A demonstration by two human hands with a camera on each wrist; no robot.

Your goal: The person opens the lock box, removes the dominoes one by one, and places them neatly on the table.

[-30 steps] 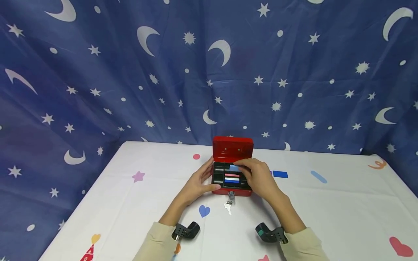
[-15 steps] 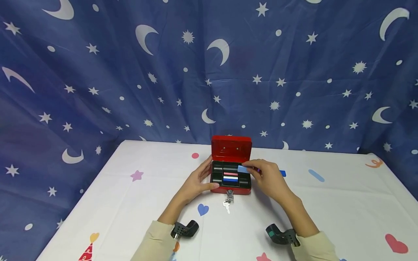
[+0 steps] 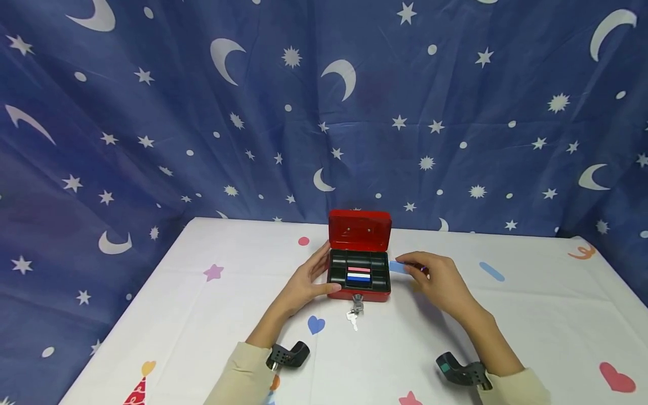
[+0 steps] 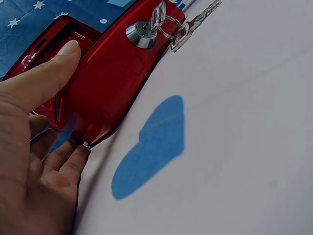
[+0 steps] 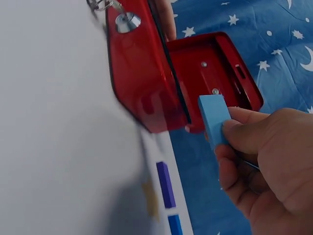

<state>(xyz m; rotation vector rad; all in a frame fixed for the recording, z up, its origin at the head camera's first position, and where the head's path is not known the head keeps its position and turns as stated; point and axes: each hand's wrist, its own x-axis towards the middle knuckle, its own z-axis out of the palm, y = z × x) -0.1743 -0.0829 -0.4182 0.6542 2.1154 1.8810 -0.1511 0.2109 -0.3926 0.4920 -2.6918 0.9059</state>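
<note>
A red cash box (image 3: 374, 296) stands with its lid (image 3: 360, 230) raised and a black tray (image 3: 336, 275) inside. In the tray's middle compartment lie a pink block (image 3: 359, 269) and a blue-and-white piece (image 3: 359, 278). My left hand (image 3: 306, 284) grips the box's left end, thumb at the front corner and fingers along the side. Just off the box's right edge, my right hand (image 3: 442, 281) pinches a light blue block (image 5: 214, 120) between thumb and fingers. From the front lock (image 4: 142, 34) hang keys (image 4: 188, 30) on a ring.
Beyond the box's right end, a purple block (image 5: 165, 185) and a blue block (image 5: 175, 224) lie on the table, mostly behind my right hand in the head view. The white cloth (image 3: 228, 315) carries printed shapes. A starry blue curtain (image 3: 283, 140) hangs behind the table.
My right hand has moved right, taking the light blue block from over the tray to beside the box. My left hand keeps its hold on the box.
</note>
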